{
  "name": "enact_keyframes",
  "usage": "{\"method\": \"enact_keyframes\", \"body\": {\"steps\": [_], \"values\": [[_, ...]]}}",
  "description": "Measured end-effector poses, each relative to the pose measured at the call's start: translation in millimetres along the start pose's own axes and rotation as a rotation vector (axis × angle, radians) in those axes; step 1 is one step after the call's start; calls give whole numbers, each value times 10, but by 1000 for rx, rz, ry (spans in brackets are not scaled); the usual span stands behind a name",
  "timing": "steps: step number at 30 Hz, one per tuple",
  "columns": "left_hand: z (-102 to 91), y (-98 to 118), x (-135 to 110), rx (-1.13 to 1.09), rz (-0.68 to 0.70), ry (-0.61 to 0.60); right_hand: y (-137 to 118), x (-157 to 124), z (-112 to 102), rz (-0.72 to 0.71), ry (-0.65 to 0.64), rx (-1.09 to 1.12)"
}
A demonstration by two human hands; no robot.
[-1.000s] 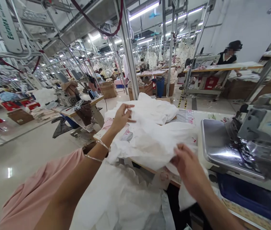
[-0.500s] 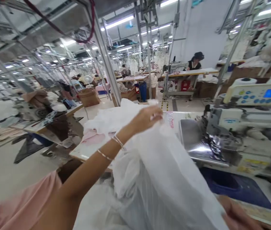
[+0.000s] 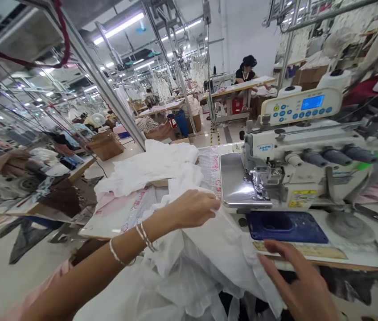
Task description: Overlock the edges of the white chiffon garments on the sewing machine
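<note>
The left hand grips ruffled white cloth draped over the front edge of a white-topped bench; the right hand, fingers spread, is beside it, contact unclear. A crumpled white fabric pile lies toward the far edge, a cream sewing machine rightward. Beyond, a black-clad person sits working.

Garment factory sewing floor. Industrial sewing machine right of frame, control panel on top, thread cones behind. White cloth lower centre. Person at another worktop, upper right. Hanging garments upper centre, tube lights overhead.
</note>
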State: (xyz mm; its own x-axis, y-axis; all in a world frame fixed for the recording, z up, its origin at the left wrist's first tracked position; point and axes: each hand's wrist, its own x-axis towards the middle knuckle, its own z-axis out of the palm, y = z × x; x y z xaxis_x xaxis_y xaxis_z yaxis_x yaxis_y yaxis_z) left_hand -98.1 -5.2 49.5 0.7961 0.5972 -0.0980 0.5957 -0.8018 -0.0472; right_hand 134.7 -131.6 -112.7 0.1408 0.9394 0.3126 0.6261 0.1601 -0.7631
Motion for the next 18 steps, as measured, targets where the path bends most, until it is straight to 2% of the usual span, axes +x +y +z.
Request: {"method": "enact_keyframes", "body": {"steps": [1,3,6,10,13,18], "values": [[39,79,-71,41,-22,-22,-111,95,86,-106,35,-1],[158,208,-255,89,-75,-51,-281,222,270,-284,2,-46],[388,291,-587,28,-176,-69,-327,275,489,-431,-20,-88],[658,256,-932,-97,-366,-6,-214,255,564,-477,-17,-27],[781,193,-1030,-37,-459,30,-202,243,540,-485,-77,-45],[763,9,-1094,27,-511,31,-210,231,516,-515,-114,-62]]}}
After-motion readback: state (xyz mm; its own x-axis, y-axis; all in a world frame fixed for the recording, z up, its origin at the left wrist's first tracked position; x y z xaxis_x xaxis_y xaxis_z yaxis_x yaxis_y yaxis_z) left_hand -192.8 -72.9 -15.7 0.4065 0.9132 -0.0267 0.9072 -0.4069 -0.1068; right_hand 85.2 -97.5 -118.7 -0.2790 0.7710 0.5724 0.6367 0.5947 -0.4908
